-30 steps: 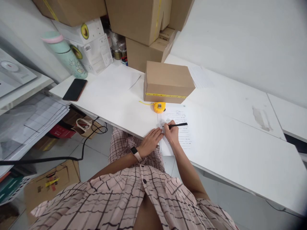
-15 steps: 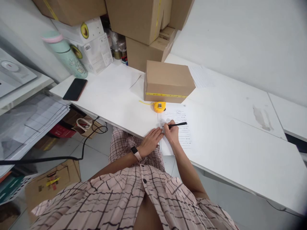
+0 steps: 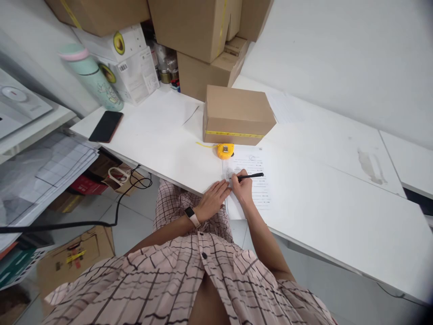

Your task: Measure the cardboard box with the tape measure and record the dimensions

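Observation:
A black pen (image 3: 252,176) is gripped in my right hand (image 3: 242,188), its tip down at the left part of a printed sheet of paper (image 3: 259,196). My left hand (image 3: 214,199) lies flat with fingers stretched out at the sheet's left edge, its fingertips close to my right hand. Just beyond the hands a yellow tape measure (image 3: 224,151) rests by the top of the sheet, with a short bit of tape out to the left. Right behind it stands a closed cardboard box (image 3: 238,113) with yellow tape along its front side.
The white table (image 3: 321,194) runs off to the right, against the wall. A dark phone (image 3: 106,126) and a mint-green bottle (image 3: 91,76) are at the left end. Cardboard boxes (image 3: 189,27) are stacked at the back. Below left hangs a black cable (image 3: 117,212).

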`<move>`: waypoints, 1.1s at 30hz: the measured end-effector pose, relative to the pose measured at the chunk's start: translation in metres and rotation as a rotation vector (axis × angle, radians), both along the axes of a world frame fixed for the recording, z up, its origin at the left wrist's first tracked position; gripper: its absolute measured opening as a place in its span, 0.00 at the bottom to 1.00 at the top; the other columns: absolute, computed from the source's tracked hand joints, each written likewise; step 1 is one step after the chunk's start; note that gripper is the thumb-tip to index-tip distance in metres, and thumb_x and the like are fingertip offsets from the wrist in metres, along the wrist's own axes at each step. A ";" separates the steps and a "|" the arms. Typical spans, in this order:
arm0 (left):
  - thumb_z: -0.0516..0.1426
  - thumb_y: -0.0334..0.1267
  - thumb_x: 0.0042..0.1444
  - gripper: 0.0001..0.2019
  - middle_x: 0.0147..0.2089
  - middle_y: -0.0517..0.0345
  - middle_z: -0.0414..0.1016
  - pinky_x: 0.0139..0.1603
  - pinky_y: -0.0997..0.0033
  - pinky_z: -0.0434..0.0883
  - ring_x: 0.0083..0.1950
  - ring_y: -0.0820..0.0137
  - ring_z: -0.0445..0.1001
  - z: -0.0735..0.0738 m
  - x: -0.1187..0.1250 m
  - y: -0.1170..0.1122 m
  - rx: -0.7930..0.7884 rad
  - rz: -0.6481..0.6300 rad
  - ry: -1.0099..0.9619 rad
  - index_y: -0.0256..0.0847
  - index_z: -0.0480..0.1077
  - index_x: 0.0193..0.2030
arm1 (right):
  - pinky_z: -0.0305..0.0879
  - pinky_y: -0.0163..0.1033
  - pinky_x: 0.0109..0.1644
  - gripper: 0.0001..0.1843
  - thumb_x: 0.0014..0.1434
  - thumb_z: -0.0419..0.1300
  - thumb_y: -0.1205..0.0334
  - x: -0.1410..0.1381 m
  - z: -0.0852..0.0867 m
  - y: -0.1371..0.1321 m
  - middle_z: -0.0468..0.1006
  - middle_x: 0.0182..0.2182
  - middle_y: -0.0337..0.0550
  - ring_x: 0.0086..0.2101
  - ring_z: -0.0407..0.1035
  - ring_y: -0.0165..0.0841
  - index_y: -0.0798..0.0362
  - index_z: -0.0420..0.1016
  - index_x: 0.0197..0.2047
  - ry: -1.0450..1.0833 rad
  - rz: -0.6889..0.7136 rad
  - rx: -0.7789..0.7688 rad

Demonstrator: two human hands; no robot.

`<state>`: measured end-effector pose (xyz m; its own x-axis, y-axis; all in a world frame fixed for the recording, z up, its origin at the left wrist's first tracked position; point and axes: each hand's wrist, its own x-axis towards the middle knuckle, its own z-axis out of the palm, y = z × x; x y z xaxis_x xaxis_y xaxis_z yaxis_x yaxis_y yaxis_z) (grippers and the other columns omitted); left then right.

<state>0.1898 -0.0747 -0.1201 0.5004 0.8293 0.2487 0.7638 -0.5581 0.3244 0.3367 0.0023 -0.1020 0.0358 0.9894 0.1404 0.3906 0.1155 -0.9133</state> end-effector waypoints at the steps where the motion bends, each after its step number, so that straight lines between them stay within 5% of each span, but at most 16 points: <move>1: 0.59 0.26 0.54 0.31 0.71 0.37 0.60 0.74 0.50 0.55 0.75 0.55 0.54 0.000 0.000 0.000 -0.001 0.000 0.000 0.33 0.60 0.66 | 0.57 0.36 0.31 0.12 0.57 0.57 0.57 0.000 0.000 0.000 0.61 0.19 0.31 0.25 0.59 0.29 0.48 0.59 0.26 0.002 0.001 0.002; 7: 0.58 0.25 0.54 0.30 0.70 0.36 0.62 0.75 0.51 0.55 0.75 0.55 0.55 0.003 0.000 -0.001 0.012 -0.002 -0.005 0.31 0.61 0.65 | 0.57 0.36 0.31 0.12 0.58 0.57 0.56 -0.003 -0.002 0.000 0.61 0.20 0.31 0.24 0.58 0.29 0.48 0.58 0.27 0.019 -0.005 0.024; 12: 0.54 0.21 0.53 0.30 0.70 0.37 0.61 0.74 0.48 0.55 0.75 0.57 0.53 0.001 -0.001 -0.001 0.011 -0.012 -0.013 0.32 0.60 0.66 | 0.58 0.38 0.35 0.12 0.63 0.55 0.54 0.015 0.005 0.001 0.65 0.25 0.34 0.28 0.60 0.31 0.49 0.60 0.31 -0.020 -0.165 0.110; 16: 0.50 0.17 0.50 0.33 0.71 0.39 0.61 0.74 0.48 0.56 0.75 0.59 0.53 0.006 -0.011 -0.006 -0.005 -0.040 -0.010 0.33 0.62 0.65 | 0.60 0.42 0.41 0.06 0.66 0.50 0.60 0.052 0.011 0.010 0.71 0.35 0.43 0.35 0.63 0.36 0.50 0.67 0.41 -0.366 -0.085 0.247; 20: 0.51 0.17 0.46 0.33 0.68 0.45 0.65 0.72 0.54 0.61 0.72 0.61 0.59 0.028 -0.030 0.001 -0.103 -0.083 -0.047 0.36 0.66 0.61 | 0.58 0.45 0.43 0.16 0.61 0.48 0.71 0.077 0.000 0.021 0.72 0.40 0.52 0.42 0.62 0.43 0.52 0.72 0.47 -0.807 -0.054 0.246; 26: 0.53 0.32 0.61 0.20 0.65 0.48 0.68 0.69 0.56 0.64 0.68 0.60 0.63 0.062 -0.030 0.077 0.015 0.206 -0.211 0.40 0.66 0.60 | 0.58 0.46 0.45 0.27 0.56 0.47 0.77 0.078 -0.021 0.026 0.73 0.42 0.53 0.43 0.62 0.44 0.54 0.71 0.56 -0.872 -0.155 0.282; 30: 0.61 0.35 0.54 0.29 0.65 0.40 0.64 0.68 0.50 0.61 0.69 0.52 0.60 0.060 -0.015 0.137 -0.088 0.319 -0.161 0.35 0.62 0.62 | 0.59 0.47 0.46 0.22 0.59 0.48 0.73 0.079 -0.023 0.025 0.74 0.43 0.54 0.44 0.62 0.44 0.55 0.73 0.53 -0.833 -0.153 0.284; 33: 0.61 0.33 0.51 0.30 0.62 0.41 0.68 0.65 0.49 0.62 0.65 0.52 0.64 0.057 -0.010 0.156 -0.149 0.308 -0.148 0.35 0.61 0.62 | 0.61 0.49 0.49 0.20 0.62 0.47 0.70 0.078 -0.018 0.022 0.75 0.43 0.55 0.45 0.64 0.45 0.56 0.74 0.52 -0.754 -0.154 0.258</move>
